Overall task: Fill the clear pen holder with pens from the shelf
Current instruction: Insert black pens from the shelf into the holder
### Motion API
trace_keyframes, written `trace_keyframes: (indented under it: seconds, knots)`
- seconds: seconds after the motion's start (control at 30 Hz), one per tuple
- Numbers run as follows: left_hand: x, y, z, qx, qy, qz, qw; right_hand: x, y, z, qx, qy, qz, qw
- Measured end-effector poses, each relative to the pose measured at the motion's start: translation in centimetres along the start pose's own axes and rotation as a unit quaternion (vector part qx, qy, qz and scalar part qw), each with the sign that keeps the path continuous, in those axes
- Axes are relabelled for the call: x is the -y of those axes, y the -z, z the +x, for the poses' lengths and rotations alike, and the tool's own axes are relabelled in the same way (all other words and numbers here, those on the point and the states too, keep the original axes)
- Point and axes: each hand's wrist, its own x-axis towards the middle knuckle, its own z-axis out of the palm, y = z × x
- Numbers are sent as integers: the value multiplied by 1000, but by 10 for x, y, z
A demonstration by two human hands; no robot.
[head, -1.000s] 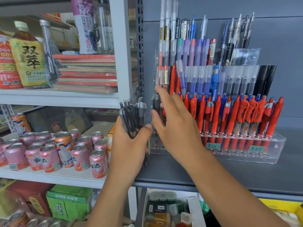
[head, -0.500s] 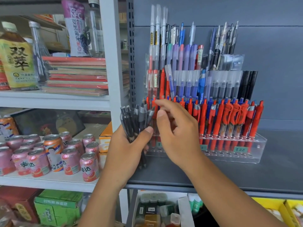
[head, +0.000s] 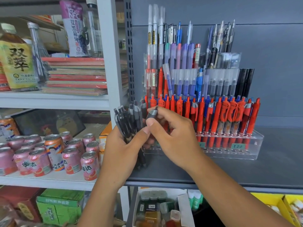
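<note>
A clear tiered pen holder (head: pixel 246 149) stands on the dark grey shelf (head: pixel 270 167), its front row packed with red pens (head: pixel 218 118) and its upper tiers with blue, purple, white and black pens. My left hand (head: pixel 121 153) grips a bundle of black pens (head: pixel 127 122), tips up, just left of the holder. My right hand (head: pixel 173 136) pinches one black pen (head: pixel 153 113) by its grey top, in front of the holder's left end. The front-left slots are hidden behind my hands.
A white shelf post (head: pixel 108 54) stands left of the holder. Pink and orange drink cans (head: pixel 70 154) crowd the lower left shelf. Bottles and stacked notebooks (head: pixel 77 76) fill the shelf above. Boxes of small bottles (head: pixel 155 208) sit below.
My right hand has drawn back from the holder's left end toward the bundle and now pinches a single black pen. My left hand keeps its grip on the bundle.
</note>
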Motion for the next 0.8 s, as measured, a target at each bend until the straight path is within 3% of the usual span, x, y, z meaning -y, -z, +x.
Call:
trace_keyframes:
  seconds: [0.17,0.33,0.57,0.8]
  knots:
    - [5,-1,0,-22,19,-5,1000,6,4,8,-73,-43,109,990]
    - [5,2,1,-28,9,23,999,11,5,16,-136,-15,206,969]
    - [4,-2,1,-27,10,72,997,8,5,20,-197,-5,160,967]
    - [-1,-7,0,-8,-19,135,991,3,1,24,-174,21,49,983]
